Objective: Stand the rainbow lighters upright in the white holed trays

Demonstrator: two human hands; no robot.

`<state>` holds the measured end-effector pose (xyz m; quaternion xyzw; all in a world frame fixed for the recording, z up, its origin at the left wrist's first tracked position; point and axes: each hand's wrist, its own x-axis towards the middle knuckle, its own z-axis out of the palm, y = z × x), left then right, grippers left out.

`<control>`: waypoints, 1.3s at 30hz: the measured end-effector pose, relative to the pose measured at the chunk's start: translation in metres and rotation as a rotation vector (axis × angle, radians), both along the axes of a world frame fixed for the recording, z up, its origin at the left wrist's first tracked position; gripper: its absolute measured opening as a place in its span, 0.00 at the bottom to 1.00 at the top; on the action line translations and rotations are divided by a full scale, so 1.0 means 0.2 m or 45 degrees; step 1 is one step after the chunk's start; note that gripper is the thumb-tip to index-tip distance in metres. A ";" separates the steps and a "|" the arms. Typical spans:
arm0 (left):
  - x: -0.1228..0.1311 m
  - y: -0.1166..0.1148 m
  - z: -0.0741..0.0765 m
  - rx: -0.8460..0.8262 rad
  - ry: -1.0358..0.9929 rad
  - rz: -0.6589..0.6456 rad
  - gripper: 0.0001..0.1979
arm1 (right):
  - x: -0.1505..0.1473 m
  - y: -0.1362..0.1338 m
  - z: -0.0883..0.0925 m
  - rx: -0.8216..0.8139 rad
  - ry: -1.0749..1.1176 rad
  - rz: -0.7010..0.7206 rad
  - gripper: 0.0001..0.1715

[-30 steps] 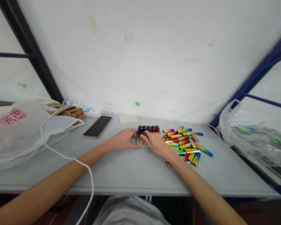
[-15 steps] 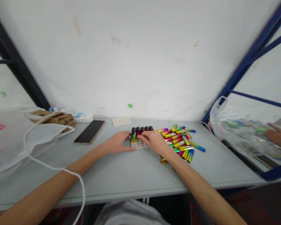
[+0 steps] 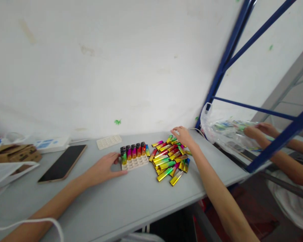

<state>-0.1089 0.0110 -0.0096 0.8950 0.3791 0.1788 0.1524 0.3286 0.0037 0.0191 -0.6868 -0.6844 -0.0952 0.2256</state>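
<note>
Soft, even brightness | faint shadows | glints on lighters (image 3: 167, 164) | wide-angle edge stretch | mild blur

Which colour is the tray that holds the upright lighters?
The tray is off-white; it shows best in the head view.

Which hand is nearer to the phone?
Left. The left hand is at the tray's left end, just right of the phone; the right hand is much farther right, by the far side of the lighter pile.
</note>
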 end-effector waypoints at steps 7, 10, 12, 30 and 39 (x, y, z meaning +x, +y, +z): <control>0.00 -0.01 0.02 0.001 0.036 -0.007 0.29 | 0.03 0.05 -0.22 -0.258 -0.054 0.189 0.21; 0.00 -0.02 0.02 0.012 0.040 -0.008 0.29 | 0.02 0.05 -0.19 -0.251 0.024 0.267 0.22; 0.00 -0.02 0.02 0.016 0.030 0.001 0.29 | 0.02 0.03 -0.16 -0.242 0.082 0.356 0.21; 0.00 -0.03 0.02 -0.027 0.051 0.021 0.30 | 0.01 -0.01 -0.12 -0.141 0.239 0.281 0.11; 0.00 -0.03 0.02 -0.048 0.019 0.043 0.30 | 0.18 -0.12 -0.08 -0.450 0.183 0.403 0.20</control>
